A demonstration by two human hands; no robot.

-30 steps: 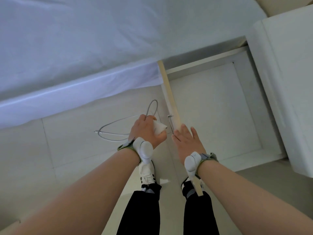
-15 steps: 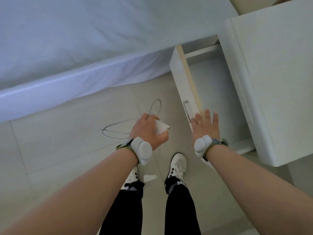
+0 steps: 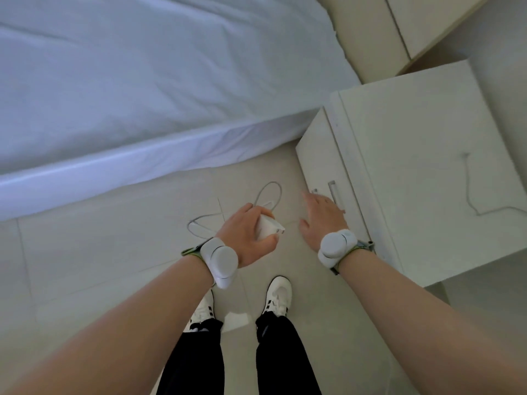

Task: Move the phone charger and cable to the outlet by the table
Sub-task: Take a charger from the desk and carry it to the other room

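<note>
- White plastic fills your left hand [image 3: 247, 234]: the small block-shaped phone charger [image 3: 269, 228] is clamped in your curled fingers at the centre of the frame, its plug end poking out toward the right, which should leave the pins free to meet a socket.
- Trailing from that fist, the thin grey cable [image 3: 265, 195] loops out above and to the left of your hand and seems to hang loose over the pale tiled floor [image 3: 114, 238]; holding only the charger lets the cord follow along.
- Your right hand [image 3: 320, 220] is spread with fingers apart and grips nothing; it sits flat against the front of the white bedside table [image 3: 413, 166], just beside the slim metal handle [image 3: 332, 192], likely to press the drawer front flush so it is out of your way.
- A second thin cord [image 3: 470, 195] lies on the table top at the right of the frame.
- The white-sheeted bed [image 3: 142, 81] fills the upper left.
- No outlet is in view, so the carry is, by my reading, barely begun.
- No brand, label or writing is readable on the charger, the rounded white wrist devices [image 3: 219, 259] or your white shoes [image 3: 279, 295].
</note>
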